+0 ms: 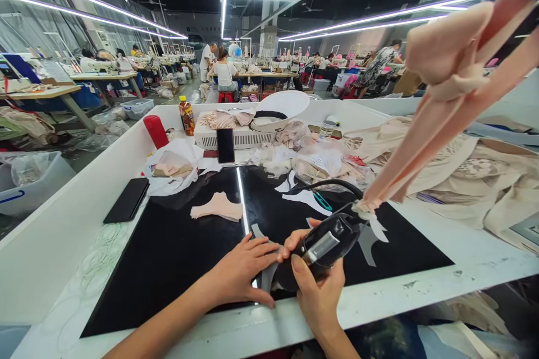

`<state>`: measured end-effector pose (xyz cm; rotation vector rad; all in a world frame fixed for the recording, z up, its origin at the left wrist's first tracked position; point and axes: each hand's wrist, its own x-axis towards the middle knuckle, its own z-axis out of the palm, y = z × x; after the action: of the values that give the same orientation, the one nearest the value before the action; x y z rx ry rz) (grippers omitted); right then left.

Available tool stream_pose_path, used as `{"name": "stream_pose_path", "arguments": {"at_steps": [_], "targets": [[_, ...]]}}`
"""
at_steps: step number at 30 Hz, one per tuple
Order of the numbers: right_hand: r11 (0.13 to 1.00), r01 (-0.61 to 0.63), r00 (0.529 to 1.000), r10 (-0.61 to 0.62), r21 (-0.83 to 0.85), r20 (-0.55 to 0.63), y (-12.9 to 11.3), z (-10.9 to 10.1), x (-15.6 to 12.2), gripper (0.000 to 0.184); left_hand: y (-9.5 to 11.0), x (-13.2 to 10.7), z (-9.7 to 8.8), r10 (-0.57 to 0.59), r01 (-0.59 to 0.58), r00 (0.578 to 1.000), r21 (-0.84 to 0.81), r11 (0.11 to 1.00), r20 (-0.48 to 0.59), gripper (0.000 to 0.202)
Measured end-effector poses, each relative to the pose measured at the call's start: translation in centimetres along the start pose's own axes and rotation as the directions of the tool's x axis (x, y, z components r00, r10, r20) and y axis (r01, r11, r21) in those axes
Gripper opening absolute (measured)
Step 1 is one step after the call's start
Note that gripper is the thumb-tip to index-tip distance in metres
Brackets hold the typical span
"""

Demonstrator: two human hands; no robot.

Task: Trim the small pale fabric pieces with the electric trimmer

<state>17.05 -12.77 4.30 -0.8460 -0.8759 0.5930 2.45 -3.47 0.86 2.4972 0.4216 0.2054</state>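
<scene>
My left hand [248, 269] lies flat with fingers spread on the black mat [177, 258]. Its fingertips rest on a thin grey piece [268, 276] beside the tool. My right hand [320, 291] grips a black corded electric hand tool [330, 241], tilted with its front end low over the grey piece; the working tip is hidden. Fingertips also show on the tool's far side. A knotted pink fabric strap [438, 106] runs from the tool's rear up to the upper right. A pale pink cut fabric piece [217, 206] lies left of centre on the mat.
Beyond the hands lie white cut pieces [307, 199], a teal-handled tool [322, 200], a phone [225, 145], and bagged fabric [324, 160]. A black flat case [126, 201] sits left. Beige fabric [471, 174] is heaped right. White walls [84, 202] edge the table; people work at machines behind.
</scene>
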Motion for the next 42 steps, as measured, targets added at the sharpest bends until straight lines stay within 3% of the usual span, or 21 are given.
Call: {"name": "stream_pose_path", "arguments": {"at_steps": [13,15,20,29,33,42], "targets": [[0.999,-0.007,1.0,0.007,-0.035,0.004,0.0,0.0,0.1,0.047,0.1,-0.1,-0.4,0.0,0.0,1.0,-0.009,1.0,0.013,0.09],[0.999,-0.008,1.0,0.009,-0.043,0.017,-0.1,-0.5,0.4,0.047,0.2,-0.2,-0.6,-0.005,0.004,1.0,-0.011,1.0,-0.029,0.082],[0.997,-0.008,1.0,0.008,-0.078,-0.009,-0.6,-2.1,1.5,0.047,-0.3,-0.5,-0.6,-0.017,0.016,0.982,-0.006,1.0,-0.19,0.027],[0.982,0.019,0.987,-0.048,-0.19,-0.151,-0.8,-4.5,4.8,0.052,-0.1,-0.5,0.6,0.052,-0.037,0.966,0.062,0.997,-0.255,0.021],[0.986,0.051,0.985,-0.076,-0.156,-0.154,-0.8,-3.7,5.1,0.049,0.2,-0.5,0.7,0.065,-0.052,0.965,0.059,0.997,-0.253,0.024],[0.998,0.022,0.999,-0.023,-0.06,-0.022,0.1,-0.3,2.7,0.047,-0.4,-0.5,0.4,0.056,-0.059,0.976,-0.009,0.998,-0.212,0.018]]}}
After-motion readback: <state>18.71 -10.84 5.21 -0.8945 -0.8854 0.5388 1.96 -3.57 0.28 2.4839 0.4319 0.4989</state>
